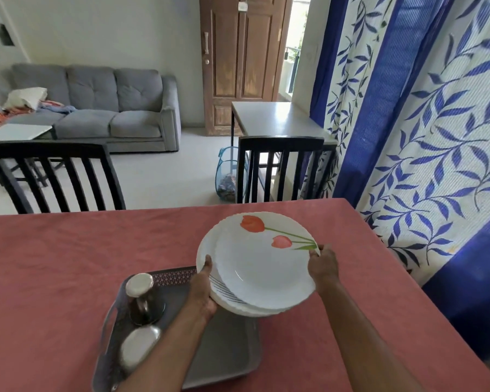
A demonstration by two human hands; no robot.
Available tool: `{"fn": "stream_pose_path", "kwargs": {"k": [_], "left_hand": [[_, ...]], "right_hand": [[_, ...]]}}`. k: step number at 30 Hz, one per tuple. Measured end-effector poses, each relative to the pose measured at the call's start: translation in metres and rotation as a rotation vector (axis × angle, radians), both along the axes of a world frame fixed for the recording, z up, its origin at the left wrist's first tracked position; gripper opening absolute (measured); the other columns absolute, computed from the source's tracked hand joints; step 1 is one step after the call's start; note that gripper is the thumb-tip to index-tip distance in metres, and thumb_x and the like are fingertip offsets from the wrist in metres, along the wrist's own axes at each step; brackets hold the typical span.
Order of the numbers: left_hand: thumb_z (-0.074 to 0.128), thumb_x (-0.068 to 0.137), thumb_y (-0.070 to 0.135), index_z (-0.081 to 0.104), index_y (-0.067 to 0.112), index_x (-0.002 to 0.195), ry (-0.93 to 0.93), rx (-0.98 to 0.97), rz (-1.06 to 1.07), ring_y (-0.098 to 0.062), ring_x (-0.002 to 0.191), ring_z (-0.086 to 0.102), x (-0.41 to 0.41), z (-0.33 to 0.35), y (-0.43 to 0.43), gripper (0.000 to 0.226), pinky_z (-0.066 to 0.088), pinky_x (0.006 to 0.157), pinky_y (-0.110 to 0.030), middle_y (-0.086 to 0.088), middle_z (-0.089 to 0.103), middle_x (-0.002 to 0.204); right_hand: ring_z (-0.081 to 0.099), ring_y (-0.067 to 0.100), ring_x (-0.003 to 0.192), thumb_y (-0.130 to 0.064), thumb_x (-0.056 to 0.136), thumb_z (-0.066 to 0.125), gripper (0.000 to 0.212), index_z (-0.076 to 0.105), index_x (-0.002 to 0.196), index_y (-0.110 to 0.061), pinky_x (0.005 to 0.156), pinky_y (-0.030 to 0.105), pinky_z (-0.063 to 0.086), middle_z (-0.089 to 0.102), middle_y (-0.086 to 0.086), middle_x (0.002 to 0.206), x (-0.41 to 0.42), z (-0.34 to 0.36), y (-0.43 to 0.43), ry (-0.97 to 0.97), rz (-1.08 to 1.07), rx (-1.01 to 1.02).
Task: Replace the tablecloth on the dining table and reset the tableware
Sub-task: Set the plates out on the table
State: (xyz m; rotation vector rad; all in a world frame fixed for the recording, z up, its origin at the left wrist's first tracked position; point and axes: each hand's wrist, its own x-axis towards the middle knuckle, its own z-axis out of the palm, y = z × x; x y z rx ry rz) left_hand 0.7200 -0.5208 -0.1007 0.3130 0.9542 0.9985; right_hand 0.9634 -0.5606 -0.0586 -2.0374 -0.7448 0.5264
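My left grip (203, 294) and right grip (323, 264) curl round opposite rims of a stack of white tulip-printed plates (262, 274), balancing it level over the grey plastic tray (224, 343) on the pink-clothed desk (54, 278).

The lower white plates (221, 287) lie mostly under the top white tulip-printed plate (263, 267), so their number cannot be told. The left hand (202, 295) has its fingers hidden beneath them (only the thumb shows). The near steel cup (139, 349) is blurred, and the pink tablecloth (68, 264) runs off the left and near edges.
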Motion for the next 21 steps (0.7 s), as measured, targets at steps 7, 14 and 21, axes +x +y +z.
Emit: {"fn": "stream_pose_path", "kwargs": {"k": [7, 14, 21], "left_hand": [[0.053, 0.094, 0.038, 0.056, 0.004, 0.123, 0.076, -0.034, 0.07, -0.042, 0.109, 0.059, 0.04, -0.008, 0.046, 0.045, 0.044, 0.095, -0.062, -0.024, 0.062, 0.12], [0.056, 0.093, 0.035, 0.057, 0.007, 0.123, 0.166, -0.053, 0.172, -0.04, 0.104, 0.062, 0.064, -0.019, 0.081, 0.041, 0.05, 0.086, -0.056, -0.02, 0.065, 0.116], [0.055, 0.094, 0.034, 0.057, 0.004, 0.121, 0.164, -0.086, 0.215, -0.038, 0.101, 0.063, 0.084, -0.03, 0.093, 0.04, 0.052, 0.077, -0.049, -0.02, 0.065, 0.115]], "right_hand": [[0.055, 0.029, 0.087, -0.009, 0.099, 0.043, 0.016, 0.05, 0.112, -0.003, 0.067, 0.032, 0.039, 0.054, 0.01, 0.092, 0.085, 0.05, 0.038, -0.147, -0.056, 0.212], [0.056, 0.034, 0.108, -0.001, 0.088, 0.06, 0.036, 0.057, 0.123, 0.003, 0.09, 0.033, 0.043, 0.062, 0.02, 0.114, 0.154, 0.077, 0.112, -0.389, -0.028, 0.277], [0.063, 0.032, 0.081, 0.019, 0.07, 0.067, 0.038, 0.066, 0.104, 0.004, 0.07, 0.028, 0.051, 0.065, 0.018, 0.093, 0.147, 0.002, 0.19, -0.979, 0.514, 0.19]]}}
